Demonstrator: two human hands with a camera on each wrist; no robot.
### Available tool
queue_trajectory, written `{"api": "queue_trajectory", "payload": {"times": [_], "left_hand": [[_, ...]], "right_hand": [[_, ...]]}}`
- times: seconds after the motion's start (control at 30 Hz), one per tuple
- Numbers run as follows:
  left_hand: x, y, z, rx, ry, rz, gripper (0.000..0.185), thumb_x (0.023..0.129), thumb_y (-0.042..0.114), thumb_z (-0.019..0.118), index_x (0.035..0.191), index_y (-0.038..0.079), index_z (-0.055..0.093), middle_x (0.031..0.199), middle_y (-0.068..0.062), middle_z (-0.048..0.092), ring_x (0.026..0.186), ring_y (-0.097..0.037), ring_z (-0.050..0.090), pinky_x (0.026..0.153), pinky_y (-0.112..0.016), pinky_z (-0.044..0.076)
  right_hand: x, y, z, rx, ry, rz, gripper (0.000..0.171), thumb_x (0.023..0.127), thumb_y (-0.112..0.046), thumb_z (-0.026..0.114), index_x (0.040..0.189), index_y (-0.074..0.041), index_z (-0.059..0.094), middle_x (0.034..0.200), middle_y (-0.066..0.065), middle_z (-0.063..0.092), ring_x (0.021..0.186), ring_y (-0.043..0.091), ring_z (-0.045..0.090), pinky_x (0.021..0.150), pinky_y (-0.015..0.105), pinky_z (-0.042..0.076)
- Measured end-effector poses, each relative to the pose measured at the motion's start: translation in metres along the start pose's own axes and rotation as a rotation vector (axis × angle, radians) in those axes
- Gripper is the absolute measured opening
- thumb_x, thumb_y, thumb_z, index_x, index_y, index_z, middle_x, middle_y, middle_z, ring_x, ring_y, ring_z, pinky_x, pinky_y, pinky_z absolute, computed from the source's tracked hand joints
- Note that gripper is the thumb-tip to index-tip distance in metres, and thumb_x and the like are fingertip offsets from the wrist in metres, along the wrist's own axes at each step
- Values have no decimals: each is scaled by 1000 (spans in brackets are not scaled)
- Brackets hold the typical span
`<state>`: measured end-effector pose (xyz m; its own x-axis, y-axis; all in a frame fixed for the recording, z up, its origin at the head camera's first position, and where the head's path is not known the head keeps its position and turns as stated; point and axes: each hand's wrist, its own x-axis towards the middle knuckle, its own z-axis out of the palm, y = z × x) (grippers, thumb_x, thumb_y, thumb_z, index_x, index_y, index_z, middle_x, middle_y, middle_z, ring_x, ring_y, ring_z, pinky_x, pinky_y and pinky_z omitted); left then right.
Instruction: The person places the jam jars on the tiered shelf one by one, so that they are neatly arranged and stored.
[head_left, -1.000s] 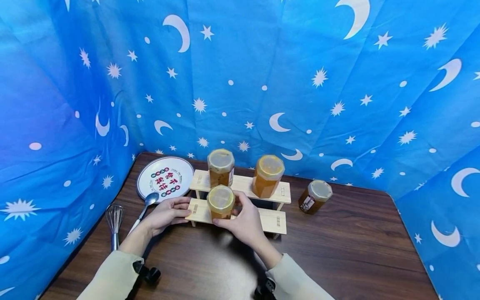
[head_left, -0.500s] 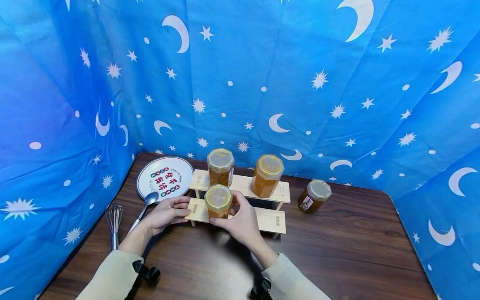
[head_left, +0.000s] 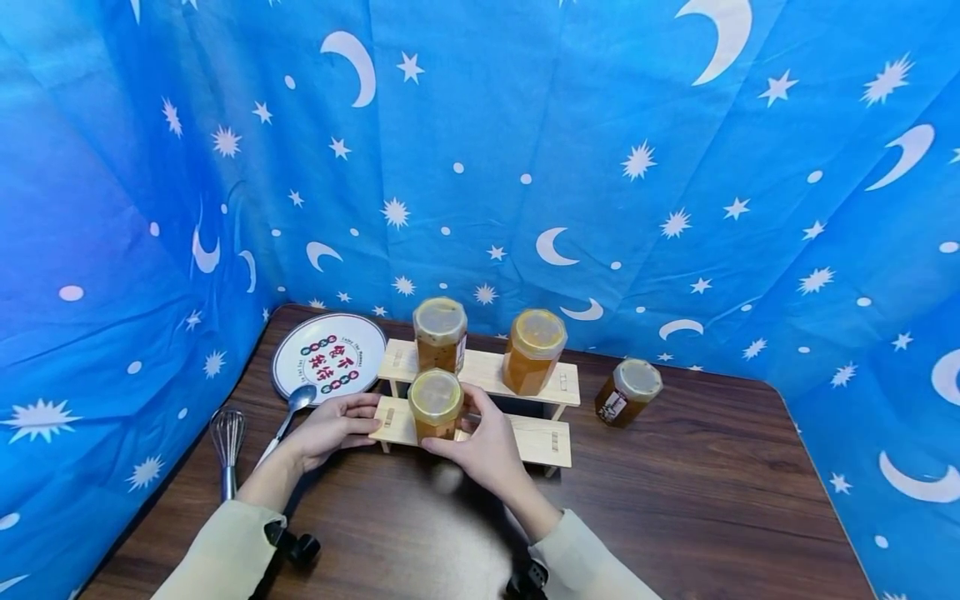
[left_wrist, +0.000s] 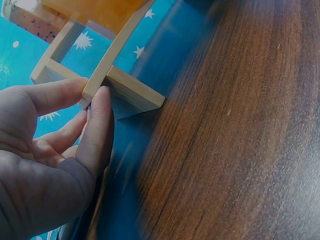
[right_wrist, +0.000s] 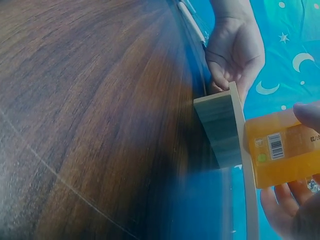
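Head view, front jar (head_left: 436, 397): upright on the lower tier of your wooden rack (head_left: 542, 439), toward its left end, in front of the back left jar (head_left: 440, 337).
Head view, right hand (head_left: 486, 447): you grip the front jar round its body, probably because a side hold steadies it and leaves the lid untouched.
Head view, left hand (head_left: 337, 432): you hold the left end of the lower tier, presumably so the light rack cannot skid.
Head view, upper tier: the back left jar and back right jar (head_left: 535, 350) stand apart, perhaps so each can be grasped alone; the fourth jar (head_left: 628, 393) stands on the table (head_left: 675, 500), right of the rack.
Left wrist view, board edge: your thumb and a finger pinch it from opposite faces, a grip that seems meant for bracing.
Right wrist view, barcode side: the front jar's base meets the board, your fingers on opposite sides of it.
Since one second ago: the front jar has shifted slightly left along the tier; your left hand and the other jars look unmoved. Against half a second ago, hardly anything differs.
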<state>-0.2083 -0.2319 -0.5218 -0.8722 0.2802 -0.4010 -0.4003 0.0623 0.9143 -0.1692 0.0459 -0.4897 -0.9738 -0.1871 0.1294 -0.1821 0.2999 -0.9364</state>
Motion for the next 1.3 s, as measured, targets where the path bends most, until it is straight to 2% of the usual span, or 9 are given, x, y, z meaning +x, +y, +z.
{"api": "queue_trajectory", "payload": {"times": [0.17, 0.43, 0.63, 1.0, 1.3], "left_hand": [[0, -1, 1, 4, 7, 1, 61, 99, 3, 65, 153, -7, 38, 134, -21, 58, 104, -23, 69, 90, -37, 60], [0, 0, 0, -2, 11, 5, 60, 99, 2, 64, 152, -8, 38, 134, -22, 57, 104, -23, 68, 90, -37, 60], [0, -1, 1, -6, 14, 15, 60, 100, 0, 63, 152, -10, 37, 130, -22, 58, 101, -20, 68, 88, -35, 61], [1, -3, 0, -7, 24, 12, 59, 99, 0, 63, 152, -9, 38, 130, -22, 59, 102, -21, 68, 88, -35, 61], [1, -3, 0, -7, 22, 9, 59, 99, -1, 62, 152, -8, 38, 136, -23, 56, 104, -22, 68, 89, -35, 60]], "right_hand": [[-4, -1, -4, 46, -14, 16, 82, 74, -19, 96, 145, -19, 55, 133, -3, 64, 118, 18, 63, 96, 40, 57], [-12, 0, -13, 96, -7, 19, 74, 75, -15, 95, 140, -20, 60, 135, -1, 65, 117, 22, 65, 96, 47, 57], [-20, 2, -23, 82, 17, 5, 71, 75, -14, 95, 138, -17, 62, 136, 3, 65, 119, 27, 65, 99, 50, 55], [-37, 14, -49, 80, 110, -32, 67, 73, -9, 96, 132, -17, 66, 130, 1, 68, 118, 33, 65, 96, 50, 57], [-50, 26, -80, 22, 220, 22, 60, 76, -11, 95, 128, -18, 67, 126, -1, 70, 116, 24, 66, 95, 40, 58]]}}
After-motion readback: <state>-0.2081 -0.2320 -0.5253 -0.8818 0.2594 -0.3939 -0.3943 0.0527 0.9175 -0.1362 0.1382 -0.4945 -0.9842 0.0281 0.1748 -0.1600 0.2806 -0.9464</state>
